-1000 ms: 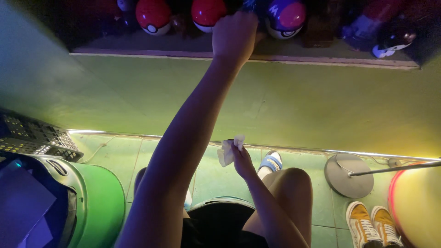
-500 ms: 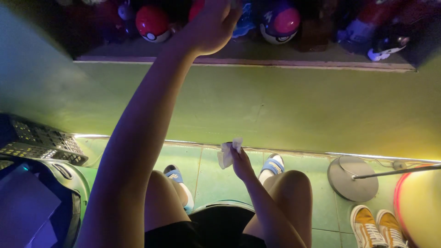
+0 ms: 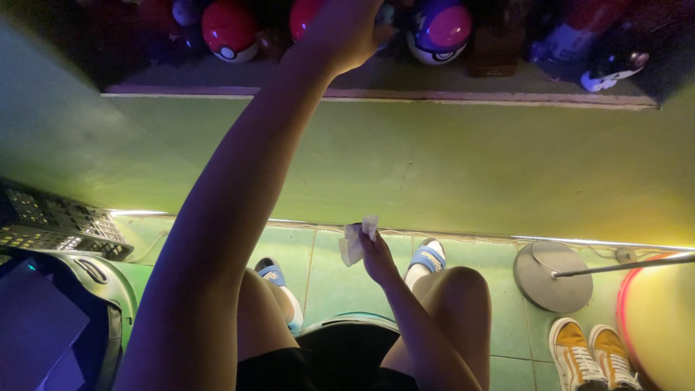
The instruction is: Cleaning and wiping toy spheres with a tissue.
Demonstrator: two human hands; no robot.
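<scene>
My left hand (image 3: 344, 32) is stretched up to a shelf (image 3: 434, 95) of ball-shaped toys. Its curled fingers cover a red ball (image 3: 300, 16), with a bit of a blue toy (image 3: 389, 14) just to its right. Whether it grips anything is hidden by the back of the hand. Lower down, in front of my knees, my right hand (image 3: 378, 259) pinches a crumpled white cloth (image 3: 353, 242).
A red and white ball (image 3: 228, 29), a purple and pink ball (image 3: 438, 29) and a dark figure (image 3: 612, 65) also stand on the shelf. Below are a black crate (image 3: 51, 221), a round lamp base (image 3: 552, 276), yellow shoes (image 3: 590, 351) and a green bin (image 3: 108, 289).
My left hand has shifted left along the shelf, from by the purple ball to over the red ball. My right hand still holds the cloth in about the same place.
</scene>
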